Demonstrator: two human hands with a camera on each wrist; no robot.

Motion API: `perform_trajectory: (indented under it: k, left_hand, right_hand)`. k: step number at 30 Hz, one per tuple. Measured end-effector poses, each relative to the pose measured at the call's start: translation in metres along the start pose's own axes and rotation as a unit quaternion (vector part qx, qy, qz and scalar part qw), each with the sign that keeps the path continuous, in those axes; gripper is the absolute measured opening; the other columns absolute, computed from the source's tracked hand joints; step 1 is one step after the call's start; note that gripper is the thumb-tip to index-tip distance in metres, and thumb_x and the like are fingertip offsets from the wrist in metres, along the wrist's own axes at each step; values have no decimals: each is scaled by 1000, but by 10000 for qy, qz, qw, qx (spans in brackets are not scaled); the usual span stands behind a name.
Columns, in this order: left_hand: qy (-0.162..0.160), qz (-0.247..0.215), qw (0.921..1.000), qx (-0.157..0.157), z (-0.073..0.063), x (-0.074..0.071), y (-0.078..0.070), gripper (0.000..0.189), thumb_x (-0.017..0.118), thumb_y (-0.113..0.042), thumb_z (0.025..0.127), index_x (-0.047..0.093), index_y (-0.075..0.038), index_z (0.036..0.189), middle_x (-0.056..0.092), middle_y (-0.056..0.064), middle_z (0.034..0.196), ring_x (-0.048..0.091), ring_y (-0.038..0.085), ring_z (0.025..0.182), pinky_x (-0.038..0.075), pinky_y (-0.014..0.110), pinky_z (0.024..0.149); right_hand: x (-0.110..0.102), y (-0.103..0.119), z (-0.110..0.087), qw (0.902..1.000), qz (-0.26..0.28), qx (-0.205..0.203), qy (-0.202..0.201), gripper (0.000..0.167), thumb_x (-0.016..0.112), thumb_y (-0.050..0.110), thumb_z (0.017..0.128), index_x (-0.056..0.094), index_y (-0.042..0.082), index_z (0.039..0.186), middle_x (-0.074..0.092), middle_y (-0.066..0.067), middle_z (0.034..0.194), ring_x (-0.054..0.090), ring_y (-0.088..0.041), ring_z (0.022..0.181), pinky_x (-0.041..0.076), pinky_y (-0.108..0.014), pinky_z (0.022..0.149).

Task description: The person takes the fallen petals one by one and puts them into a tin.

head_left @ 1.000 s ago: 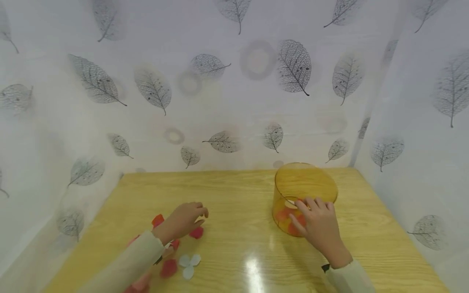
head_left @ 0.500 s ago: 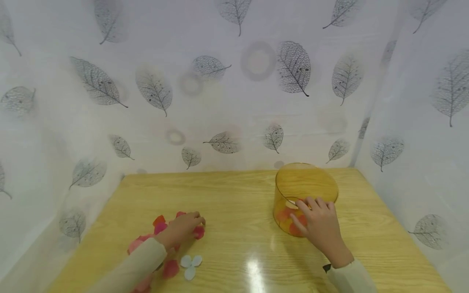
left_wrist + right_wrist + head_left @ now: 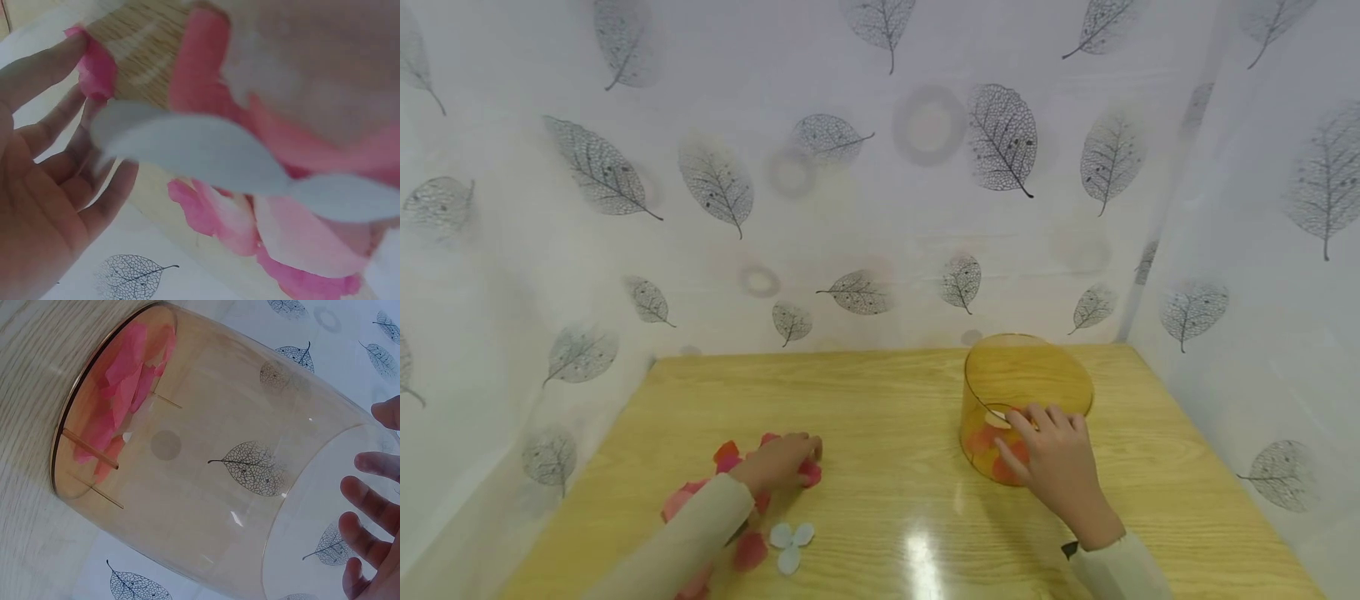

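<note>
My left hand [image 3: 775, 463] is down among loose cloth flower petals on the left of the table. Its thumb and fingertips pinch a deep pink petal [image 3: 97, 69], which also shows in the head view [image 3: 810, 473]. A white petal cluster [image 3: 792, 546] lies in front of that hand, beside a red petal [image 3: 749, 552]. On the right, a clear amber cylindrical container [image 3: 1030, 375] stands upright, with pink petals [image 3: 128, 369] at its bottom. My right hand [image 3: 1056, 462] is at the container's near rim, its fingers spread and loosely bent, holding nothing.
Pale sheeting [image 3: 880, 200] printed with grey leaves encloses the back and sides of the wooden table [image 3: 880, 433]. More pink and red petals [image 3: 679, 500] lie partly hidden under my left sleeve [image 3: 700, 525].
My left hand has come down from above the petals, and its fingers have closed onto the deep pink one. The right hand and the amber container stay in place.
</note>
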State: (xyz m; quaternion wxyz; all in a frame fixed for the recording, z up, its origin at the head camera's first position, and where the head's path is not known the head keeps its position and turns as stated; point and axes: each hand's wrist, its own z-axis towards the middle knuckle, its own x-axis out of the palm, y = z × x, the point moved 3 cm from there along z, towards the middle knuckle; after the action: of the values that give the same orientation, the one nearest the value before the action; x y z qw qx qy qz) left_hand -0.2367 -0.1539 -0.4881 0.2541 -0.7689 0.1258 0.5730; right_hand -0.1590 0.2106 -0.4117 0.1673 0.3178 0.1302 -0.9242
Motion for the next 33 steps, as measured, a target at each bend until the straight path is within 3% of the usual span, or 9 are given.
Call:
perform_trajectory:
  k: [12,22,25,29,33]
  left_hand:
    - [-71,163,9997,157,2,-1,-5,25,78,-22,76,55,-13,83,45,-5,76,41,10,69,38,25,62]
    - [64,-365,9993,49,3,-1,-7,22,76,-18,78,56,-19,87,51,-9,77,45,10,71,42,26,65]
    - [-26,-288,9994,211,1,-6,-11,19,75,-17,79,58,-17,85,51,-9,75,45,9,70,42,25,64]
    - [-321,-167,9975,610,2,-17,-19,18,74,-17,80,56,-16,79,47,-9,70,41,7,65,38,22,60]
    - [-657,31,9945,813,6,-31,-30,19,73,-20,81,55,-16,75,47,-9,67,40,5,63,36,21,59]
  right_hand:
    - [0,0,0,10000,38,-6,12,53,31,51,96,64,10,91,57,-10,78,50,-29,66,33,-40,56]
    - [0,0,-1,10000,43,1,-9,54,30,52,97,64,10,91,57,-9,78,48,-29,65,32,-39,56]
    - [0,0,0,10000,34,-16,-38,54,30,51,97,64,10,91,57,-10,78,49,-29,65,33,-40,56]
    - [0,0,0,10000,18,-12,-49,54,30,51,97,64,10,90,57,-9,77,49,-29,66,33,-40,56]
    - [0,-1,0,10000,29,-7,-38,53,31,51,96,64,10,90,57,-9,78,49,-29,66,34,-41,56]
